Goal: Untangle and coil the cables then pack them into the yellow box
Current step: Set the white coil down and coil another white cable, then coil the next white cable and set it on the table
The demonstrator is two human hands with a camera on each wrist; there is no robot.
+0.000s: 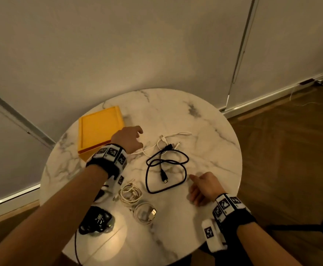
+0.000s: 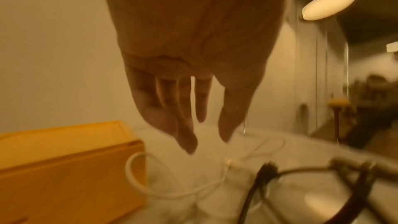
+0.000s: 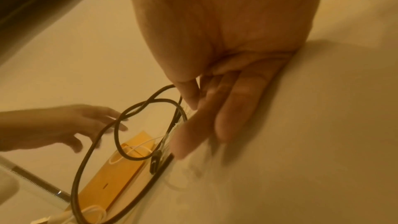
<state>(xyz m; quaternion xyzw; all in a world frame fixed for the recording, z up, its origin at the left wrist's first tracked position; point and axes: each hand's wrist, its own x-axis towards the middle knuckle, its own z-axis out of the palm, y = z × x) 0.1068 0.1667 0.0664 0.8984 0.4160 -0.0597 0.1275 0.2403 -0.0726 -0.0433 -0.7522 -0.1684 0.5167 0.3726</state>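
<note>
marble table (image 1: 204,131), yellow box (image 1: 99,129), cables (image 1: 164,169)

This looks like a lived-in indoor room, a home or a furnished lounge rather than a workshop or lab: a small round marble-topped table (image 1: 204,135) stands on a wooden parquet floor (image 1: 291,160), close against plain pale wall panels (image 1: 118,45) with a white skirting board (image 1: 272,96) along their foot. The light is warm and dim, and the left wrist view shows an oval ceiling lamp (image 2: 329,2) glowing overhead. The same view looks down a long room towards blurred furniture (image 2: 370,108) at the far end, too indistinct to name.
</note>
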